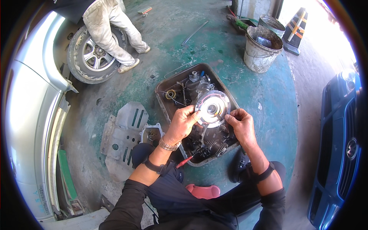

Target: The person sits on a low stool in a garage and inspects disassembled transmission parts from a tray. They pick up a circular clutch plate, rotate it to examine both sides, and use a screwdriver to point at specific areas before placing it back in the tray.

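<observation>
Between my two hands I hold up a round metal flange [220, 102], shiny, with a hole at its centre and a ring of lobes around its rim. My left hand [182, 124] pinches its left edge between thumb and fingers. On the lower right edge, the thumb and fingertips of my right hand [242, 125] close on it. Below lies a dark rectangular tray [162, 108] of greasy parts, including toothed gears [219, 149], a brass-coloured ring [171, 94] and a metal housing. A red-handled tool [184, 161] leans over the tray's near left edge.
Left of the tray lie a slotted metal plate [124, 138] and a small metal pan [151, 129]. A pink stool [203, 190] is under me. A person [109, 30] stands by a wheel [92, 59]. Buckets [257, 55], a cone [296, 32] and a blue car [337, 145] are at right.
</observation>
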`<state>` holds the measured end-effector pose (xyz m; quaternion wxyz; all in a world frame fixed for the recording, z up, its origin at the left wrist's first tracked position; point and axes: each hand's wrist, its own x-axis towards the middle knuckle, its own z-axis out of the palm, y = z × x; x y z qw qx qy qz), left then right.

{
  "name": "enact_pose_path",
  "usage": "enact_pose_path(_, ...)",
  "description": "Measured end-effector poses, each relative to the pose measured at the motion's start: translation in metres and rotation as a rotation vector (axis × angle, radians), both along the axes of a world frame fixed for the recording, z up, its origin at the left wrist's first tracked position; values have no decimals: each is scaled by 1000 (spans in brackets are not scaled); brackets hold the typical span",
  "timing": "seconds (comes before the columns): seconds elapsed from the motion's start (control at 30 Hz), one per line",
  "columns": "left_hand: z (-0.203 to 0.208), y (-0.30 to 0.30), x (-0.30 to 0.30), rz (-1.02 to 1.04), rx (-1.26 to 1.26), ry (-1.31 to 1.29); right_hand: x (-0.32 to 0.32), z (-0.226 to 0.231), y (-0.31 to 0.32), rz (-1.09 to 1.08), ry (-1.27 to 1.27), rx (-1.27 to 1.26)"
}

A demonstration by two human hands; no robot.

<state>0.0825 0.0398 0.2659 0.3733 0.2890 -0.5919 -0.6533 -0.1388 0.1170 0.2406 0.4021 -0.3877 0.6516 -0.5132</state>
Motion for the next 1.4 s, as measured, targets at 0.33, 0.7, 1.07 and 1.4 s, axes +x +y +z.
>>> enact_pose_path(0.33, 2, 0, 2, -8, -1, -7, 1, 0, -1, -9, -21, 34)
enact_pose_path(0.7, 4, 4, -1, -44, -152, -99, 2, 14, -3, -97, -238, -58)
enact_pose_path(1.07, 2, 7, -4, -17, -254, -198, -4, 22, -2, -108, -444, 61)
enact_pose_path(1.4, 6, 11, -8, 13, -372, -197, -7, 25, 1, -93, -554, 56)
